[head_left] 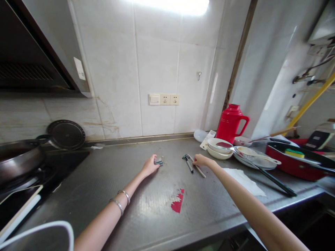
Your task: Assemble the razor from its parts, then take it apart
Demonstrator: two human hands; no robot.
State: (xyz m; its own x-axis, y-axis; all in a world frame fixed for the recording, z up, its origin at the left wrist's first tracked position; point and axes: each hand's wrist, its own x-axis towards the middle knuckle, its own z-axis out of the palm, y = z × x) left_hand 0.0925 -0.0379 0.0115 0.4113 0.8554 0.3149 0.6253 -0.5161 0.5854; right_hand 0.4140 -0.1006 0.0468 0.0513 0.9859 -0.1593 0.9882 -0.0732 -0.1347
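My left hand (150,165) rests on the steel counter (110,188), its fingers closed around a small dark grey object (158,162) that pokes out to the right. My right hand (201,160) reaches to a long metal tool with dark and pale handles (190,163) lying on the counter; the fingers touch its pale handle, and I cannot tell whether they grip it. The two hands are about a hand's width apart. Two bangles (120,201) sit on my left wrist.
A red scrap (178,203) lies on the counter near me. To the right are a white cloth (244,180), stacked bowls and plates (221,148), a red thermos jug (231,122), long chopsticks (272,177) and a red tray (293,160). A wok (18,155) and stove stand left.
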